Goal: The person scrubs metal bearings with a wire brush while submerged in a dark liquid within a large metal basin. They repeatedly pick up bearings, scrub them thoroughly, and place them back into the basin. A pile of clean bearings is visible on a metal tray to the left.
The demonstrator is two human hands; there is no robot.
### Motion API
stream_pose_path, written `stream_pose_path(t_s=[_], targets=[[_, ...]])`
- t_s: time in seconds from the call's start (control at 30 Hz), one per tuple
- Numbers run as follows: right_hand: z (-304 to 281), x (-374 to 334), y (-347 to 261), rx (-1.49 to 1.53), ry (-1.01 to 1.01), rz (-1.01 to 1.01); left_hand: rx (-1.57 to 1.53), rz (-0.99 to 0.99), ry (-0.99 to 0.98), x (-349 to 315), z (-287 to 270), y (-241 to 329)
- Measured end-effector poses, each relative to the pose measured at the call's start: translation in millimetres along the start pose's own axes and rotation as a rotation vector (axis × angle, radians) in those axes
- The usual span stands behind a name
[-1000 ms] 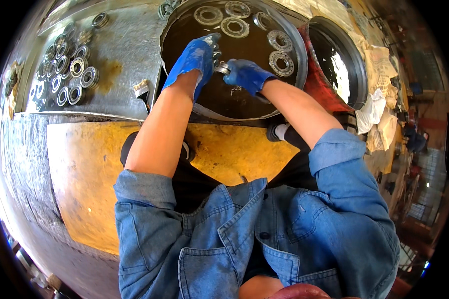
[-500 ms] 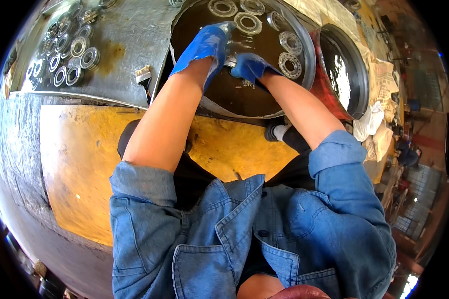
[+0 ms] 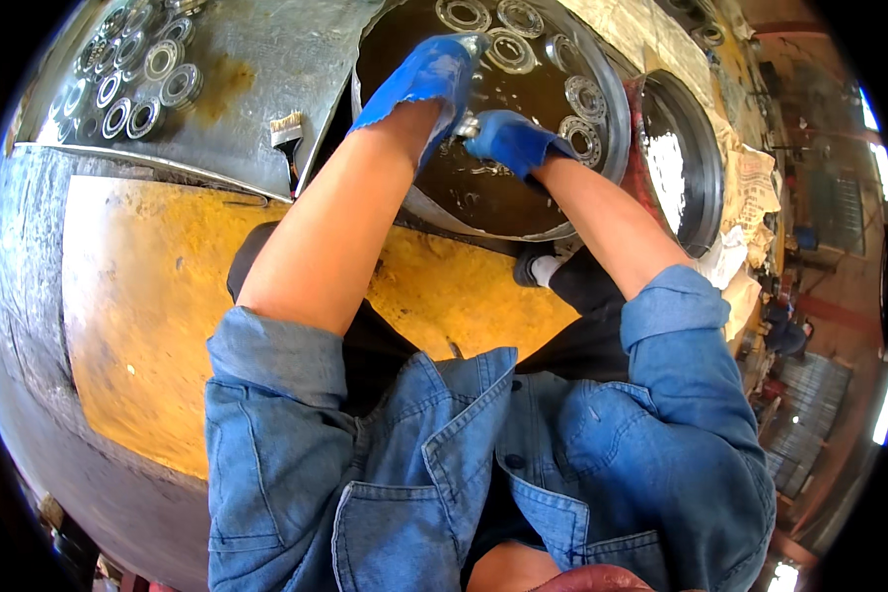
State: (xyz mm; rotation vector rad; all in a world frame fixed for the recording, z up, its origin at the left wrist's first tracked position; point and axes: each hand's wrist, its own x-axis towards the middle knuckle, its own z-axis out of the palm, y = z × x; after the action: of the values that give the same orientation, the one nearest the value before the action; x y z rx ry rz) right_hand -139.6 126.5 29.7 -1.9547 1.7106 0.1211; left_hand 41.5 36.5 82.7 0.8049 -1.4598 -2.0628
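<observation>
Both my hands wear blue gloves and are over a round metal basin (image 3: 617,109) of dark, brownish liquid. My right hand (image 3: 511,138) is closed around a small shiny metal piece, apparently a bearing (image 3: 468,127), seen partly from its side. My left hand (image 3: 434,79) reaches farther in, fingers bent near a bearing (image 3: 511,50) in the basin; its fingertips look pale and wet, and whatever they grip is hidden. Several other bearings lie along the basin's far and right sides, including one bearing (image 3: 580,140) beside my right wrist.
On the left, a metal tray (image 3: 257,59) carries several bearings (image 3: 161,61) and a paint brush (image 3: 287,133) near its edge. Right of the basin stands a red drum (image 3: 651,148) with dark liquid. Crumpled paper (image 3: 750,187) lies beyond it. Yellow sheet (image 3: 158,296) covers the floor below.
The view has shifted slightly. The metal piece in my right hand has turned and come up closer to my left glove. My left hand stays at the far part of the basin.
</observation>
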Motion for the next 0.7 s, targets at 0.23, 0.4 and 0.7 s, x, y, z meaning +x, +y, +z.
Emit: stream_pose_path(t_s=[0.23,0.4,0.7], targets=[[2,18,-11,-0.096,-0.164,0.423,0.335,0.079,0.099,-3,-7,7],[22,10,48,-0.052,-0.182,0.089,0.464,0.128,0.105,4,6,8],[28,18,47,-0.127,-0.147,0.131,0.537,0.281,0.098,-3,-1,21]])
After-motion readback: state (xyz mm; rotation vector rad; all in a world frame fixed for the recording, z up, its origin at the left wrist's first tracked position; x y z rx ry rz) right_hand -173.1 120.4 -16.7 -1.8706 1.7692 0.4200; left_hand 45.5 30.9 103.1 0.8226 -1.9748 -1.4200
